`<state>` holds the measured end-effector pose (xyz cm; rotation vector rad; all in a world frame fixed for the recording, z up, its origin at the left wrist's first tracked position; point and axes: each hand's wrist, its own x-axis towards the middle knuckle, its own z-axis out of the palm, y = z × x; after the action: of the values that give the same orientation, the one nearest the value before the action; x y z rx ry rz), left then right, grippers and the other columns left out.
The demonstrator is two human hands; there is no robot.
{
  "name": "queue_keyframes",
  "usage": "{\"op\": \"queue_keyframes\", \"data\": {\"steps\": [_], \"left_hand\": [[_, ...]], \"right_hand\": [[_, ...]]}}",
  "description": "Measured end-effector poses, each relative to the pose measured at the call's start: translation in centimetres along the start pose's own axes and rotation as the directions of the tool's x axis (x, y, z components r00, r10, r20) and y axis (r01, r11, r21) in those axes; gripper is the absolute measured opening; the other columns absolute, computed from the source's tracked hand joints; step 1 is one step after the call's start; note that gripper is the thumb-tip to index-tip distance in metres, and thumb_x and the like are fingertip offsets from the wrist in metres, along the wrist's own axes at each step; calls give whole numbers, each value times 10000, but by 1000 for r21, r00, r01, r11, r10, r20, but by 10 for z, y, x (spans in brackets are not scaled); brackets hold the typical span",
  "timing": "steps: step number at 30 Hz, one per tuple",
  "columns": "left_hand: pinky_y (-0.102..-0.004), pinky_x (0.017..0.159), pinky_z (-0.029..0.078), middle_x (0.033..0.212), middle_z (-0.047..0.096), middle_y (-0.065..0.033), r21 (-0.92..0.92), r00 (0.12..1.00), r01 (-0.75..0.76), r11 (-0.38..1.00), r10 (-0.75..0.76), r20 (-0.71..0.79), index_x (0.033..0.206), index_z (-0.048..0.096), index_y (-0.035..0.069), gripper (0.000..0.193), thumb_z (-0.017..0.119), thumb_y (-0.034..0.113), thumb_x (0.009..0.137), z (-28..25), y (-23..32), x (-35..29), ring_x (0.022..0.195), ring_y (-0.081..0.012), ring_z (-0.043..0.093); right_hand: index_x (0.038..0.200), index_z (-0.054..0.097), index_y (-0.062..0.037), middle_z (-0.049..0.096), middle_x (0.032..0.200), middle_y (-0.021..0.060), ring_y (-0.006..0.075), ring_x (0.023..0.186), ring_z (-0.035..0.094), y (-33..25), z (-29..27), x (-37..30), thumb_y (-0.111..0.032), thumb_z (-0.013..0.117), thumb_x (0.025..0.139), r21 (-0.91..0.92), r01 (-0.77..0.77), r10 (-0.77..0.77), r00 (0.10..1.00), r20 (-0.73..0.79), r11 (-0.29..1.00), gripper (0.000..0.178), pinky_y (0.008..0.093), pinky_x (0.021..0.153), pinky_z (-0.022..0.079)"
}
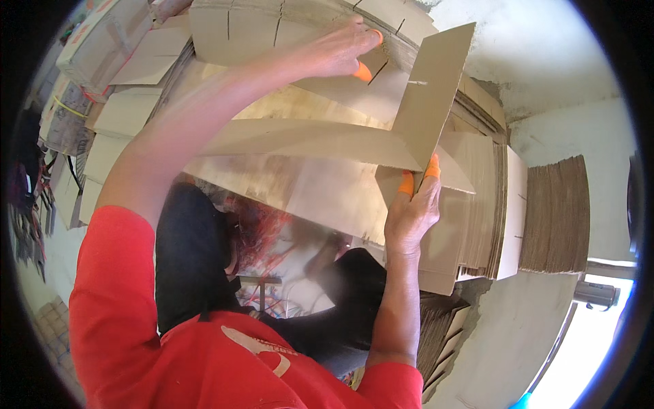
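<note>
My right hand (413,213), with orange covers on the thumb and a finger, pinches cardboard strips near the place where they cross. One cardboard strip (436,85) stands up tall and tilted; a long cardboard strip (293,138) runs from it to the left, under my left forearm. A further pointed piece sticks out to the right of the crossing. Stretched far forward, my left hand (344,49) reaches to a stack of slotted cardboard sheets (252,31). Its orange-covered thumb and finger are apart, close to the top sheet's edge.
Beneath the strips is a pale wooden board (327,194). Cardboard stacks stand at right (470,211), against the wall (555,187), and at left (126,126). Boxes (102,44) are piled at far left. Tangled red strands (259,228) lie below, near my legs.
</note>
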<state>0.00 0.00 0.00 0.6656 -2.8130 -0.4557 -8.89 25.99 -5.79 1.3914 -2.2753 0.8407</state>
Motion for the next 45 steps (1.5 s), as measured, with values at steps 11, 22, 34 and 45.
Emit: {"op": "queue_keyframes", "data": {"steps": [11, 22, 34, 45], "left_hand": [[-368, 884, 450, 1008, 575, -84, 460, 934, -37, 887, 194, -300, 1060, 564, 61, 353, 712, 118, 745, 93, -84, 79, 1048, -252, 534], [-378, 793, 504, 869, 598, -61, 260, 950, -147, 954, 209, -233, 931, 602, 79, 146, 631, 111, 792, 81, -78, 64, 1000, -245, 551], [-428, 748, 485, 751, 564, -119, 280, 960, -100, 955, 167, -225, 1034, 549, 50, 172, 473, 91, 885, 86, -66, 52, 838, -307, 588], [-452, 689, 527, 849, 692, -146, 151, 957, -272, 950, 283, -58, 963, 700, 55, 253, 631, -9, 729, 80, -64, 44, 834, -349, 672]], "right_hand": [[1347, 482, -23, 621, 1240, 146, 266, 962, 679, 0, 8, -1, -44, 682, 862, -13, 2, -4, 993, -122, 1000, 525, 321, 769, 562], [1329, 506, -14, 622, 1256, 140, 247, 955, 689, -2, 5, -3, -64, 686, 864, 150, 20, 11, 980, -199, 989, 501, 299, 773, 562], [1314, 501, 25, 586, 1306, 153, 274, 859, 700, -8, -10, -23, -81, 656, 883, 3, 37, -37, 986, -163, 999, 469, 310, 660, 565], [1398, 431, 0, 596, 1254, 219, 300, 790, 694, -9, -13, -29, 40, 665, 762, 91, 44, -41, 998, -38, 995, 678, 329, 609, 561]]}}
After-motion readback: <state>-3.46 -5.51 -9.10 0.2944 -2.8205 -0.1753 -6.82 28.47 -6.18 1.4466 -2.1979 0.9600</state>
